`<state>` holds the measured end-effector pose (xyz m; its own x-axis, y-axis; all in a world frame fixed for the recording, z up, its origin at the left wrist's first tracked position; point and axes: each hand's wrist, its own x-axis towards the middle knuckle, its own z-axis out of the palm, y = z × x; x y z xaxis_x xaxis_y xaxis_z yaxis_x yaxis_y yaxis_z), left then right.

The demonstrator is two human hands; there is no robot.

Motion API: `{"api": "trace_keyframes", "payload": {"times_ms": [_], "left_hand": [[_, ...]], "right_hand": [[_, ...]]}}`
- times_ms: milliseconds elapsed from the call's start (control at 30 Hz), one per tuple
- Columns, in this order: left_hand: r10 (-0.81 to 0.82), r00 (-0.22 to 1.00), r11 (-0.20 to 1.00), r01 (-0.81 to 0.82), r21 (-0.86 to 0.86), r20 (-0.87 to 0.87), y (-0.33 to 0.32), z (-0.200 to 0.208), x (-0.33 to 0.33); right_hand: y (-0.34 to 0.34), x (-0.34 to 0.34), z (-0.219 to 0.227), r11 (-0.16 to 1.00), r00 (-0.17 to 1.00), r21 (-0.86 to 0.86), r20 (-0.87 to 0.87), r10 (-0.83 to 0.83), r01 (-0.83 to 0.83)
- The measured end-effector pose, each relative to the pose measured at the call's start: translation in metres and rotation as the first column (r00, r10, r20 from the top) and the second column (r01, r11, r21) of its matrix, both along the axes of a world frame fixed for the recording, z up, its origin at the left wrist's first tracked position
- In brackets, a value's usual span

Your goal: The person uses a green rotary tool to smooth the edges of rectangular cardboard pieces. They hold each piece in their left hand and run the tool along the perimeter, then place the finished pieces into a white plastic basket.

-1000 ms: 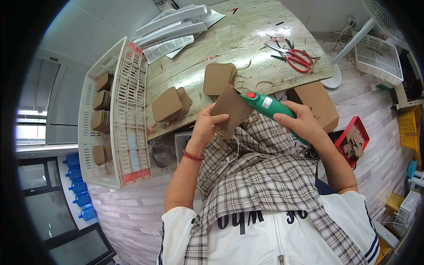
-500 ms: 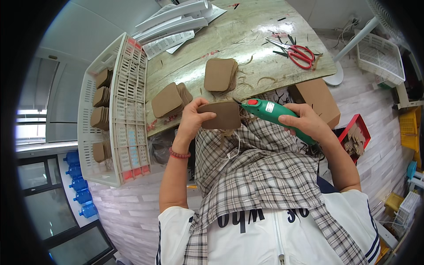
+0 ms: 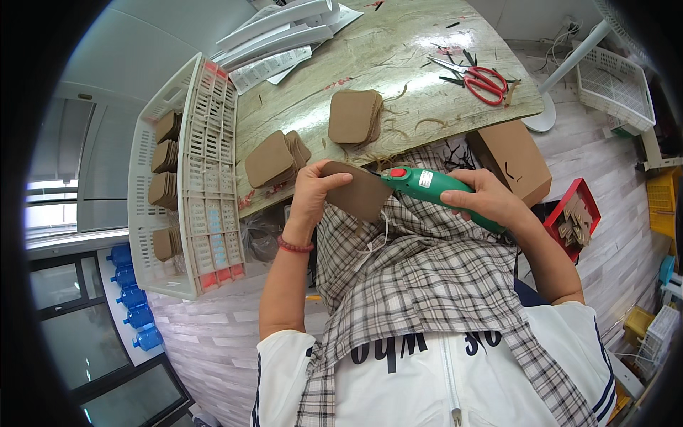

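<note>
My left hand (image 3: 317, 188) pinches a flat brown piece with rounded corners (image 3: 361, 195) by its left end, thumb on top, above my lap. The piece is tilted, its right end lower. In my right hand (image 3: 484, 197) is a green handheld power cutter (image 3: 427, 185) with a red switch. Its dark tip meets or nearly meets the upper right edge of the piece; I cannot tell whether it touches. On the table's near edge stand a stack of similar brown pieces (image 3: 352, 116) and a fanned stack (image 3: 272, 158) further left.
A white plastic crate (image 3: 213, 185) with brown stacks stands left. Papers (image 3: 277, 35) lie at the back of the table (image 3: 398, 57); red-handled scissors (image 3: 484, 85) lie at its right among dark scraps. A cardboard box (image 3: 509, 164) and a red box of offcuts (image 3: 594, 203) are lower right.
The brown piece has turned clockwise, its right end dropping. The cutter has shifted slightly left and down, staying at the piece's upper edge.
</note>
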<state>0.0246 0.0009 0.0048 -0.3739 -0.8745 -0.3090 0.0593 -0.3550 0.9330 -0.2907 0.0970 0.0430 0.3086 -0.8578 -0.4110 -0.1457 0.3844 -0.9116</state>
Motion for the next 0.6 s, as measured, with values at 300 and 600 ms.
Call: {"api": "trace_keyframes", "payload": {"times_ms": [300,600], "left_hand": [[-0.136,0.989,0.984,0.128,0.121,0.056,0.002,-0.001,-0.013],[-0.246,0.965,0.961,0.231,0.151,0.087,0.003,0.016,-0.012]], "right_hand": [[-0.005,0.008,-0.001,0.999,1.000,-0.036,0.004,0.008,-0.008],[-0.028,0.033,0.009,0.991,0.994,-0.102,0.049,0.095,-0.090]]}}
